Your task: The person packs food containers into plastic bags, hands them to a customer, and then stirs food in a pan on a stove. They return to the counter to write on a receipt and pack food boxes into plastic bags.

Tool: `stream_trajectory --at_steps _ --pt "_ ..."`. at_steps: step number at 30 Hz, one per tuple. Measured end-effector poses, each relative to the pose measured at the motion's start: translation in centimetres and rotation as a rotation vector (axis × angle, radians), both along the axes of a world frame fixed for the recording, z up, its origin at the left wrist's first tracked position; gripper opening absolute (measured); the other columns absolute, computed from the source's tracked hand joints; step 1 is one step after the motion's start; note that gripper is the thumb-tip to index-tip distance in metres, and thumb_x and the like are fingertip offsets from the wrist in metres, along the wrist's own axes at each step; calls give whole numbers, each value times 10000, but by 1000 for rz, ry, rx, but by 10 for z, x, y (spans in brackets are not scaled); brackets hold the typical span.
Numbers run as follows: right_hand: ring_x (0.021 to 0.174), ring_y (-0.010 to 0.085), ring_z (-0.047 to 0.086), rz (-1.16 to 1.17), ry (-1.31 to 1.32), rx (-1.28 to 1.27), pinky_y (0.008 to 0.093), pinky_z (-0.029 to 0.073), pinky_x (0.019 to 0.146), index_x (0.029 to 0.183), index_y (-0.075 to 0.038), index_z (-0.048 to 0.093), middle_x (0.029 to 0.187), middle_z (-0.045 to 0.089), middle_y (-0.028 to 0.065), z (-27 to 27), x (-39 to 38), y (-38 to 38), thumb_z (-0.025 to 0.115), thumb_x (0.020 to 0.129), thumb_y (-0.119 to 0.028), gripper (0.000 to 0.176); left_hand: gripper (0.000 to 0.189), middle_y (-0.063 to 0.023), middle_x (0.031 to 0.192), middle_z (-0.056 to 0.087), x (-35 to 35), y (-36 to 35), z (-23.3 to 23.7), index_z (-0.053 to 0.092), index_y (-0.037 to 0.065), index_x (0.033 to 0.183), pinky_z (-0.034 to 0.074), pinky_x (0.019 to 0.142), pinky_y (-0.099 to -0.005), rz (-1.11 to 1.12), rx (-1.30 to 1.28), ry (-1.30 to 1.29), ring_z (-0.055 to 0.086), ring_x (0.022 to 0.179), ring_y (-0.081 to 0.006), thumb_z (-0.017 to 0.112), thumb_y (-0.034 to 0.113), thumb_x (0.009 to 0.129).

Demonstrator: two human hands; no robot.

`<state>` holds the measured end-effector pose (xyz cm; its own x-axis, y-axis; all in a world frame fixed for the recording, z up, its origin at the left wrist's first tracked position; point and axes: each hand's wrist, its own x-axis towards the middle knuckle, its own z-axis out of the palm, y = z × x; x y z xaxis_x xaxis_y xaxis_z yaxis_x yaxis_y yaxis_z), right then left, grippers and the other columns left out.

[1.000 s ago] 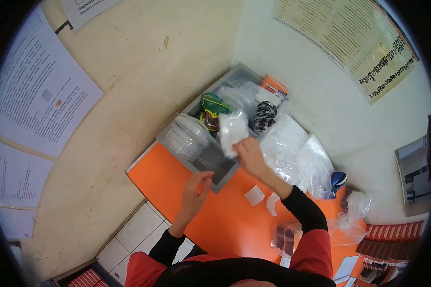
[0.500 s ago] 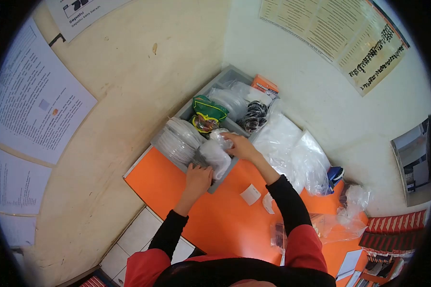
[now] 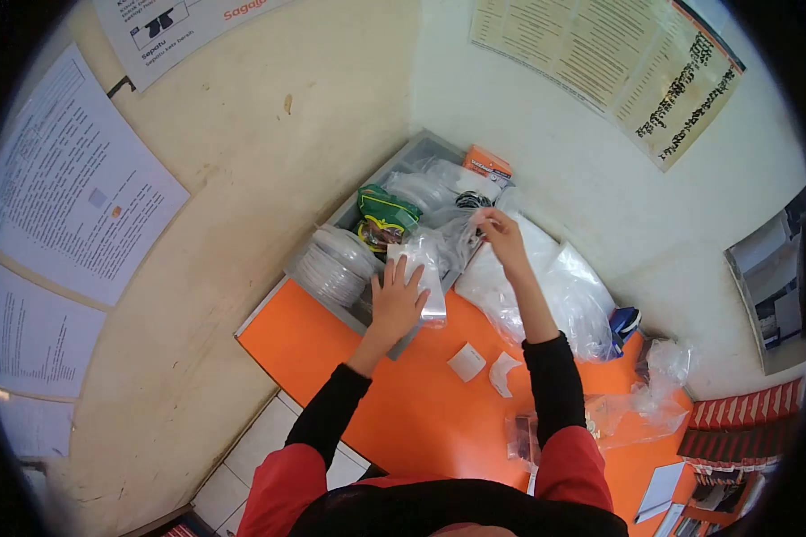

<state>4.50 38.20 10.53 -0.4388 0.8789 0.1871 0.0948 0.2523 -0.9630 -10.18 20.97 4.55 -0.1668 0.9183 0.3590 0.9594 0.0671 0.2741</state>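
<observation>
Bag-sorting at grey tray [image 3: 392, 166], apparently: left hand [image 3: 399, 302] flat, open on clear packet [image 3: 431, 271]; right hand [image 3: 503, 234] grip pinches plastic bag [image 3: 458, 240], which needs lifting clear.

"Sepatu" on wall poster [image 3: 181, 21]

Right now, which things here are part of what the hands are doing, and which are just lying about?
In hand: clear bag, left hand flat on it, right hand pinching it; grey tray.
Lying about: green packet, orange box, paper slips, heap of bags.
</observation>
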Motion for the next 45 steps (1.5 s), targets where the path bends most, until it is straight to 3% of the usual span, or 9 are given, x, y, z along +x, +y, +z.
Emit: stream_trajectory --at_steps 11,15,23,29,31,33,39,41,45 --pt "904 126 482 157 199 -546 312 366 847 1081 -148 463 1037 504 -4 17 26 -11 424 890 -240 216 332 -75 1033 506 -8 91 22 556 106 1017 381 724 -424 -6 272 78 482 957 -270 623 127 693" --pt "954 159 468 131 256 -563 383 391 817 1148 -183 391 1100 462 -8 24 5 -15 422 893 -229 260 107 -69 690 567 -21 136 53 617 13 796 446 585 -358 -209 421 -419 561 620 -236 582 67 710" --pt "703 128 528 54 415 -169 292 451 636 1034 -99 495 869 546 25 116 10 -35 480 860 -105 175 322 -78 987 599 26 111 190 568 35 1071 452 749 -262 -564 167 -1339 561 872 -131 461 -10 771" --pt "639 80 462 -115 370 210 212 380 569 788 -43 539 729 508 -22 255 164 -122 509 755 -31 47 437 -78 1099 539 119 17 307 453 54 1202 406 888 -305 -1146 389 -758 530 1000 -183 445 -38 775" --pt "629 75 513 -661 -141 507 210 430 537 903 -57 546 747 541 15 271 227 -174 510 802 -61 107 514 -96 1157 505 161 -22 321 442 64 1217 377 923 -325 -1088 537 -460 482 1075 -219 516 -24 716" --pt "905 141 561 -546 460 569 248 466 795 1108 14 483 1033 564 97 256 275 -226 530 823 -98 310 613 -112 1187 482 201 -57 313 427 81 1236 348 949 -351 -1228 421 -404 427 1137 -259 587 6 649" --pt "788 113 511 -929 486 -33 250 422 642 1000 -20 530 903 547 31 60 308 -291 432 865 -99 185 541 -117 1062 537 285 -80 182 503 97 1109 329 931 -398 -1397 -303 -108 476 1047 -258 682 89 599" --pt "752 102 506 -312 -263 -218 259 423 643 944 -31 542 880 543 3 -15 320 -286 464 850 -145 167 392 -97 948 571 286 -80 176 560 83 980 357 889 -386 -1304 -639 -5 519 950 -245 654 62 601" --pt "712 107 518 303 -1089 211 259 431 617 903 -22 550 823 552 20 -78 290 -260 471 848 -146 157 212 -60 774 541 288 -108 187 550 61 773 415 742 -371 -1409 14 -52 530 777 -234 622 27 577"
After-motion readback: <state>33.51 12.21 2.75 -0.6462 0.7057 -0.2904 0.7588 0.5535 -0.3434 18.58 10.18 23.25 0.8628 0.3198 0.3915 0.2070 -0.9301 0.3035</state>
